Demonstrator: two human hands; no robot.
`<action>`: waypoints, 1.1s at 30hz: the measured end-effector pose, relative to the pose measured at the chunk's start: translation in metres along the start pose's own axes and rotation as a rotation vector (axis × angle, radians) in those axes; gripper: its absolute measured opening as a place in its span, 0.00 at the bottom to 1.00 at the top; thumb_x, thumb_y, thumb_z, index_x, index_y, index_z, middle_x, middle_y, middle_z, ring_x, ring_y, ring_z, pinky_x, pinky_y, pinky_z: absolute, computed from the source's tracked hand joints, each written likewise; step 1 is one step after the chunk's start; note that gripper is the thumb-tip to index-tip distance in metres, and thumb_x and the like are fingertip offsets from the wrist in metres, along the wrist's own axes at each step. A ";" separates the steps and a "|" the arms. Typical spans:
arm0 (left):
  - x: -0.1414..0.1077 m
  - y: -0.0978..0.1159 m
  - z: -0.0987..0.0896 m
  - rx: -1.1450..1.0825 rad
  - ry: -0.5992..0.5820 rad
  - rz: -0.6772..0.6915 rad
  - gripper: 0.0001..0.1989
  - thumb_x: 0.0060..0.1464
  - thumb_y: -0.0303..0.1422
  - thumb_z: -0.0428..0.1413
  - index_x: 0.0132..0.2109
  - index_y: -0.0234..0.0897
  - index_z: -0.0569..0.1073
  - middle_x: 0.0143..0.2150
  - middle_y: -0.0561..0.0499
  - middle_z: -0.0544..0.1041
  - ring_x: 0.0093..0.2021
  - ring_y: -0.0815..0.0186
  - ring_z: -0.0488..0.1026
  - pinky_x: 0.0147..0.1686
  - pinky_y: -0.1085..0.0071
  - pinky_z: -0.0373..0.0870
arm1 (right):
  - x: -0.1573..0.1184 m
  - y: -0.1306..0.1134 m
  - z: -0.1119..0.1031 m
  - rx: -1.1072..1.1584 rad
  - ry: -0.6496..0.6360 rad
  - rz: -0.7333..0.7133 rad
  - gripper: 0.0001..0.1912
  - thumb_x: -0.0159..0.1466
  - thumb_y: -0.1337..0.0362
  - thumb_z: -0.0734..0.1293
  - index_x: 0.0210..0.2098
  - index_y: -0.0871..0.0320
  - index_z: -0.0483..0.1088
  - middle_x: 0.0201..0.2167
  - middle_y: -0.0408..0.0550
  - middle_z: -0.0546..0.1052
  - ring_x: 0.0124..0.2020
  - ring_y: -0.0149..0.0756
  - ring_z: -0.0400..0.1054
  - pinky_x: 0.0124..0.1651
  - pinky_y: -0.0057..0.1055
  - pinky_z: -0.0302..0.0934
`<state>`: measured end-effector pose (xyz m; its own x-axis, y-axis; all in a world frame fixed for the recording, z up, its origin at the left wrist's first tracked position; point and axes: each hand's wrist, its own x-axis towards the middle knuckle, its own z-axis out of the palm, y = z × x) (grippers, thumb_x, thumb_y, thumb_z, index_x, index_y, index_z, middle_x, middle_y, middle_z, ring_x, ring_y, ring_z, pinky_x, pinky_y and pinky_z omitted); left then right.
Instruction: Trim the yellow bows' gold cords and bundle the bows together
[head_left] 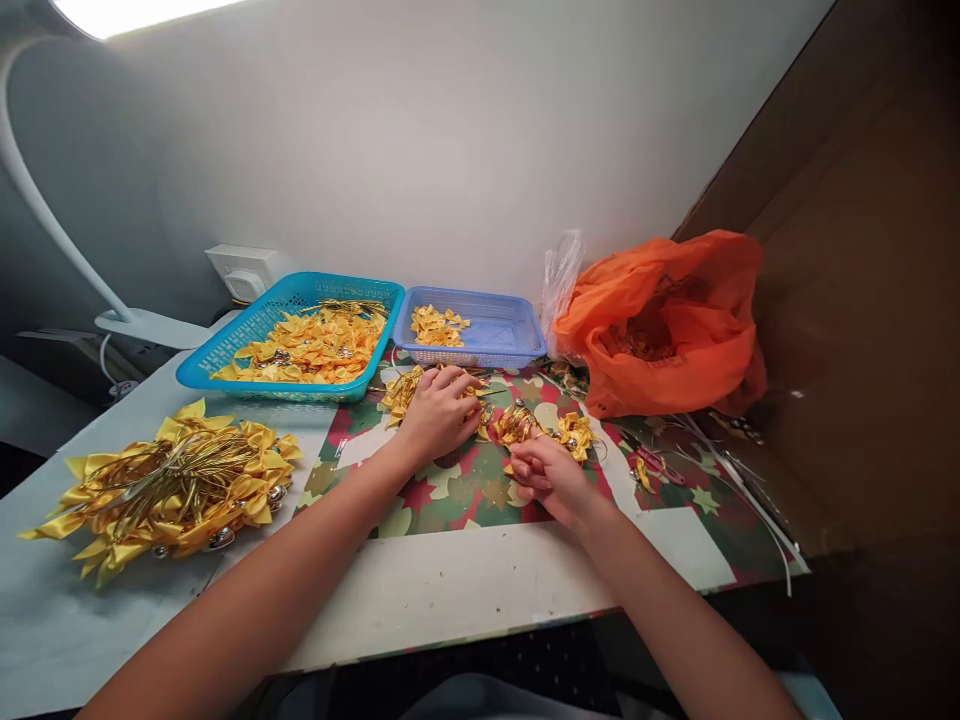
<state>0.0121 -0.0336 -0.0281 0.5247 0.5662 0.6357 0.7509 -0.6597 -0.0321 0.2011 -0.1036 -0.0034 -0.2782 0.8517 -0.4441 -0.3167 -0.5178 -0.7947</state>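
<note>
My left hand [441, 414] rests palm down, fingers spread and slightly bent, over a bunch of yellow ribbon pieces with gold wire [403, 392] on the patterned mat [457, 495]. Just right of it, my right hand [546, 476] has its fingers curled together at the near side of a gold wire bundle [517, 424]; what lies between those fingertips is too small to make out. Yellow ribbon flowers [576, 436] lie beyond my right hand, touching the bundle's right side.
A teal basket [196, 370] holds many yellow ribbon pieces; a blue basket [517, 345] holds fewer. An orange bag [675, 375] stands at the back right, near pink scissors [660, 466] and white strips [750, 490]. A large ribbon flower bunch [184, 480] lies left, near a lamp [60, 230].
</note>
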 end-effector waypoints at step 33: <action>0.002 -0.001 0.001 -0.080 -0.020 -0.071 0.07 0.51 0.28 0.56 0.28 0.40 0.77 0.45 0.45 0.80 0.51 0.49 0.68 0.47 0.51 0.62 | 0.002 -0.019 -0.021 -0.925 0.229 -0.234 0.13 0.55 0.68 0.61 0.39 0.57 0.72 0.11 0.32 0.56 0.13 0.26 0.46 0.17 0.26 0.38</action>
<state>0.0129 -0.0314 -0.0281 0.4795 0.6223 0.6188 0.7526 -0.6542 0.0747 0.2251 -0.0901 0.0023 -0.0849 0.9704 -0.2259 0.5212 -0.1500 -0.8402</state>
